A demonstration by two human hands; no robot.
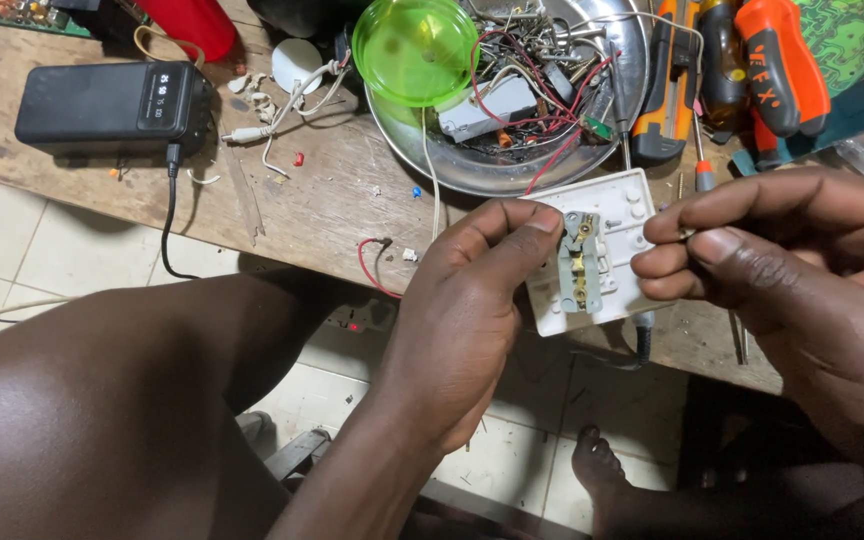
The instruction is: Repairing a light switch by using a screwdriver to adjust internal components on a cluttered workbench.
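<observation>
Over the wooden table (332, 200), both hands work a white plastic switch plate (607, 285).
Left hand (472, 300) fingers pinch the plate steady; right hand (772, 260) fingers, closed on a thin screwdriver (704, 175), should stay square.

Worn wooden workbench (312, 205) over pale tiled floor (12, 250), in even, soft light

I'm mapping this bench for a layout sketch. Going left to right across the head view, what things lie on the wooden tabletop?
Black power bank → white cable plug → green plastic lid → metal bowl of wires → orange-handled screwdrivers.
</observation>
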